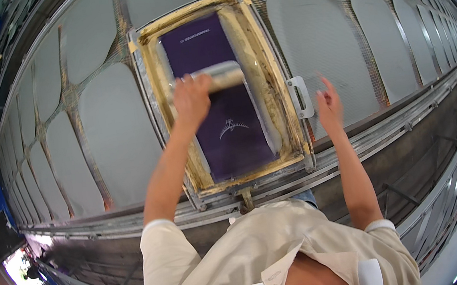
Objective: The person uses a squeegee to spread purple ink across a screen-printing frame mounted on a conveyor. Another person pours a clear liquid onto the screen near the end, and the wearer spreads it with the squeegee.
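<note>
My left hand [191, 98] grips a long pale squeegee [227, 77] lying across the purple middle [233, 153] of a screen-printing frame [248, 4]. The frame has yellow tape and smeared edges, and the purple area shows small white lettering and a white emblem. My right hand [328, 103] is raised, fingers apart and holding nothing, just right of a white handle [303, 97] on the frame's right side.
A long table [112, 134] runs left and right, bearing rows of grey rounded panels [314, 27] with orange-tinged strips between them. Metal rails [382, 128] line its near edge. Railings [446, 171] stand near my body, and bright light enters at lower left.
</note>
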`<move>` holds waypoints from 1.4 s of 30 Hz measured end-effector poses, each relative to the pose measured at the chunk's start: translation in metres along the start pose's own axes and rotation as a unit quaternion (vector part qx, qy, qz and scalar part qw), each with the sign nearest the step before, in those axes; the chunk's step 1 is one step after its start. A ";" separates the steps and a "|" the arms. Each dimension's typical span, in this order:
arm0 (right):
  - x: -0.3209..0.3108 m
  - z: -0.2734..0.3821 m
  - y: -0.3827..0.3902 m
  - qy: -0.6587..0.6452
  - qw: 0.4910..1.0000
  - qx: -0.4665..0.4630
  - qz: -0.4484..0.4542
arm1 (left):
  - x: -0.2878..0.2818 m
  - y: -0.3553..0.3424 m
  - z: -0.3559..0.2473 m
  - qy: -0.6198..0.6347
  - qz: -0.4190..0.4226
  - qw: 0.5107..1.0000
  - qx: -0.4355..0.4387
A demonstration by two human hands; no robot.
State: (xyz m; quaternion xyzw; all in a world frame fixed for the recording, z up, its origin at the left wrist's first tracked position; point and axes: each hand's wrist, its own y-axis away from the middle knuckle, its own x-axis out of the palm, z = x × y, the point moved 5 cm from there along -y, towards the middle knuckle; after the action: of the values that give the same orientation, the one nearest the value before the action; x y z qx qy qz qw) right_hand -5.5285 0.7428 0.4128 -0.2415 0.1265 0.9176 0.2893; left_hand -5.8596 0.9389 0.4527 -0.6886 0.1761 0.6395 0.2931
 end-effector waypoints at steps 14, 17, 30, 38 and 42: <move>-0.160 -0.146 0.146 0.227 0.950 -0.020 -0.215 | 0.003 -0.110 0.049 0.054 0.102 0.992 -0.042; -0.153 -0.152 0.143 0.183 0.946 -0.012 -0.267 | 0.006 -0.007 0.012 0.102 0.043 0.994 0.007; -0.149 -0.162 0.140 0.174 0.929 -0.129 -0.300 | -0.065 0.055 -0.137 0.121 0.165 0.925 0.320; -0.144 -0.166 0.136 0.188 0.936 -0.125 -0.270 | -0.011 0.016 -0.177 0.145 0.148 0.903 0.377; -0.150 -0.172 0.140 0.207 0.927 -0.137 -0.282 | -0.015 0.035 -0.157 0.148 0.156 0.907 0.362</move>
State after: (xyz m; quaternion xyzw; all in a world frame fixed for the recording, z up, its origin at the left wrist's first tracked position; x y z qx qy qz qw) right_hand -5.4407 0.4963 0.3568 -0.4890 -0.0162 0.7362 0.4676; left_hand -5.7611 0.8118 0.4628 -0.5856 0.5417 0.4605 0.3892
